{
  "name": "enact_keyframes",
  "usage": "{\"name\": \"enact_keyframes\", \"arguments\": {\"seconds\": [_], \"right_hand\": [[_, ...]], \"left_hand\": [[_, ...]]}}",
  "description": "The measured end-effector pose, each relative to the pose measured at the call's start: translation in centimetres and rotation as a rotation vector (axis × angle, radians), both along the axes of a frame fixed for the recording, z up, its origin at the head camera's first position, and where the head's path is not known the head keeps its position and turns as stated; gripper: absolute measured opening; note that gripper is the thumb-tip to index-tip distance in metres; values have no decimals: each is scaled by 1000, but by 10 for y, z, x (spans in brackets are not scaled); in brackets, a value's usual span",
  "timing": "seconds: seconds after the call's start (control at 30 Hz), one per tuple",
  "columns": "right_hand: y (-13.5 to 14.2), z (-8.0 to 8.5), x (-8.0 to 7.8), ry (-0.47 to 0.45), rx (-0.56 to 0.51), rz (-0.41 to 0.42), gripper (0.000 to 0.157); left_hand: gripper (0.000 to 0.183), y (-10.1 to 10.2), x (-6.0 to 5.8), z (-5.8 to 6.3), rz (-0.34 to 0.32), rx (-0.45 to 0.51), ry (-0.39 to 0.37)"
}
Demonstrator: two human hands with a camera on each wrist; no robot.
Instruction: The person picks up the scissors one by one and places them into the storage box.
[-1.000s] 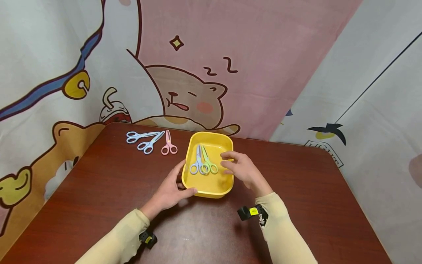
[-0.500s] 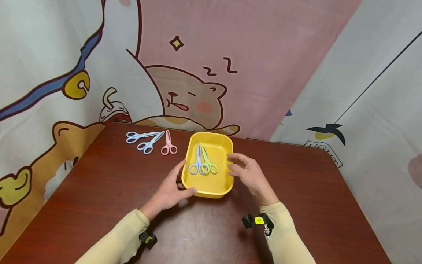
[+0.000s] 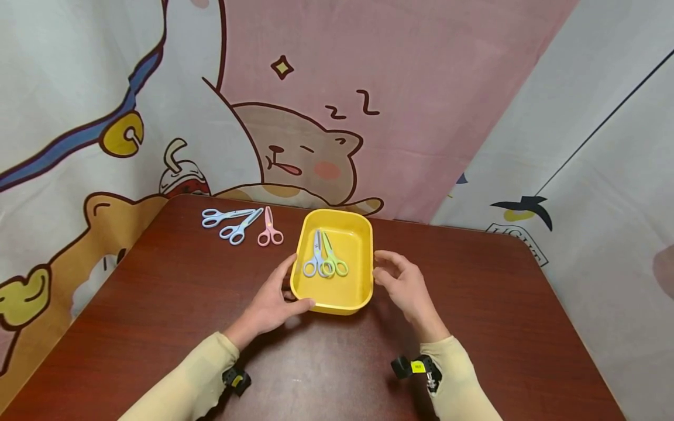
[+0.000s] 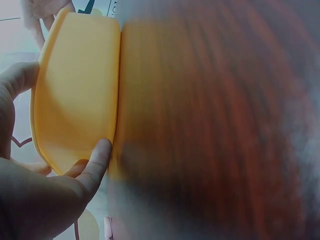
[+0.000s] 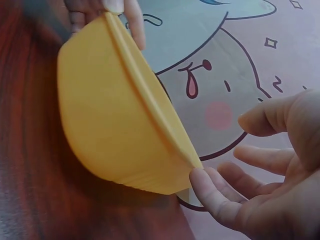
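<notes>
A yellow plastic tray (image 3: pixel 355 301) stands on the dark wooden table. Inside it lie blue scissors (image 3: pixel 316 257) and green scissors (image 3: pixel 333 257), their handles overlapping. My left hand (image 3: pixel 268 301) holds the tray's near left corner, thumb at the front rim and fingers along the left wall. Just outside the right wall is my right hand (image 3: pixel 408 286), its fingers loosely bent and holding nothing. In the right wrist view, one fingertip (image 5: pixel 200 182) of this hand is at the tray's rim; whether it presses there I cannot tell.
Left of the tray, two light blue scissors (image 3: pixel 223 217) (image 3: pixel 242 227) and pink scissors (image 3: pixel 270 228) lie near the table's back edge. A printed curtain (image 3: pixel 411 117) hangs behind the table (image 3: pixel 474 304).
My right hand has moved right, from over the tray's inside to outside its right wall. The left hand, tray and scissors have stayed in place.
</notes>
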State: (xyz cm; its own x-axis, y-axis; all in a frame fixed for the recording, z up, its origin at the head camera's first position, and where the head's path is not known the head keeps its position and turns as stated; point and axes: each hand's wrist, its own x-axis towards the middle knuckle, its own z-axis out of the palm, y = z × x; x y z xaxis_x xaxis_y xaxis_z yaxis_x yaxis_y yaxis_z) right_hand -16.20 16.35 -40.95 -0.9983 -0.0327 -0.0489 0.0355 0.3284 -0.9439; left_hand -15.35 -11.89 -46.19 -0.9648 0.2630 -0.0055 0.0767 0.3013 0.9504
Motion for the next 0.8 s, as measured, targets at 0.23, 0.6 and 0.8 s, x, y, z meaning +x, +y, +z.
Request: {"name": "enact_keyframes", "arguments": {"seconds": [0.23,0.6,0.8], "right_hand": [[-1,-8,8,2,59,-11,49],[-5,-20,18,-24,79,18,61],[-7,-27,23,-20,85,37,69]], "left_hand": [[107,0,0,0,4,-9,0],[107,1,-1,0,1,-4,0],[107,1,0,1,0,-13,-3]]}}
